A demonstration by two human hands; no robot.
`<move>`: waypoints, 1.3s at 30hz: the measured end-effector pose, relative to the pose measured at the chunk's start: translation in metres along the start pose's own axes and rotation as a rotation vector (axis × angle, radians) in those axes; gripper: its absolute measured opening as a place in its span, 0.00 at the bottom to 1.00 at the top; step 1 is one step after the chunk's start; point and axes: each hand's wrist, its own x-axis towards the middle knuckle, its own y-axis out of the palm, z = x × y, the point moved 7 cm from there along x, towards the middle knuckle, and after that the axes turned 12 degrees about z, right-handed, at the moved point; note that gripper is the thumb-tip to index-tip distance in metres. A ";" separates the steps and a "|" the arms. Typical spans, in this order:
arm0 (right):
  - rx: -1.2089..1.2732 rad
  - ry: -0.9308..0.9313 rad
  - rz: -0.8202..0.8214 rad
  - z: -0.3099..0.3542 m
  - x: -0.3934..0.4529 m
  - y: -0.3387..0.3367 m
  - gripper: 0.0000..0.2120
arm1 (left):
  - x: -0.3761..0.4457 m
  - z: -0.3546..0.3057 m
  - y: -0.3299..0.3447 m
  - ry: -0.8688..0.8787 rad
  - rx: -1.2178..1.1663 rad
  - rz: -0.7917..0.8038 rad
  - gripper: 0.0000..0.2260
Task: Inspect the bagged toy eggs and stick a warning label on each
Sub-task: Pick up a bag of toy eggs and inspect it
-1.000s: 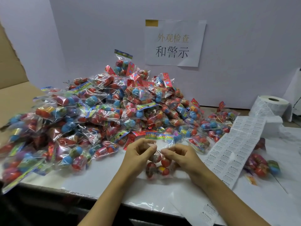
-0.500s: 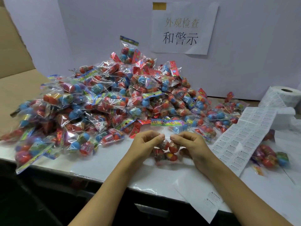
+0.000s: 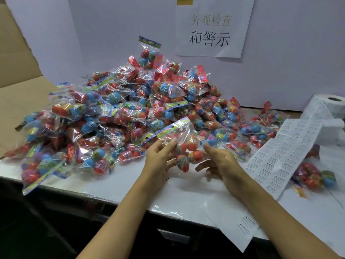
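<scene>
The person holds one bag of toy eggs (image 3: 183, 146) up above the white table (image 3: 121, 182), in front of the big pile of bags (image 3: 121, 116). A moment ago both hands were curled tight on the bag, close together and low. Now the bag is lifted and tilted, and the hands have moved apart. The left hand (image 3: 158, 157) touches the bag's side with its fingers almost straight. The right hand (image 3: 220, 161) is spread out, palm up, under the eggs. The sheet of warning labels (image 3: 285, 152) lies just to the right, with a label roll (image 3: 332, 105) behind it.
</scene>
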 end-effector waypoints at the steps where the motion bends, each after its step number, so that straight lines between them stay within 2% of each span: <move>1: 0.011 0.002 0.004 0.000 0.000 0.000 0.32 | 0.001 0.001 -0.001 0.000 -0.012 0.001 0.09; 4: -0.026 -0.023 0.016 0.002 -0.002 0.002 0.26 | 0.003 0.003 -0.004 -0.007 -0.059 -0.009 0.01; 9: -0.055 -0.021 0.014 0.002 -0.003 0.002 0.17 | 0.003 0.005 -0.004 -0.022 -0.091 -0.017 0.08; 15: -0.014 -0.008 0.006 -0.001 -0.001 0.000 0.18 | 0.005 0.005 -0.005 -0.016 -0.108 0.000 0.07; 19: 0.012 -0.013 0.012 -0.002 0.000 -0.001 0.25 | 0.004 0.002 -0.003 0.016 -0.140 0.046 0.10; 26: 0.086 -0.025 -0.070 0.001 0.000 -0.007 0.18 | -0.004 0.013 0.020 -0.004 0.063 0.267 0.35; 30: 0.089 -0.027 -0.094 0.000 0.000 -0.008 0.18 | -0.004 0.011 0.020 0.023 0.085 0.283 0.40; 34: 0.105 -0.040 -0.138 0.001 -0.001 -0.011 0.20 | 0.000 0.010 0.012 0.015 0.039 0.186 0.49; 36: 0.124 -0.039 -0.177 0.001 -0.001 -0.014 0.24 | 0.001 0.007 0.009 0.027 0.021 0.151 0.48; 39: 0.174 -0.021 -0.233 -0.001 -0.004 -0.021 0.25 | 0.001 0.001 0.006 0.056 -0.040 0.112 0.37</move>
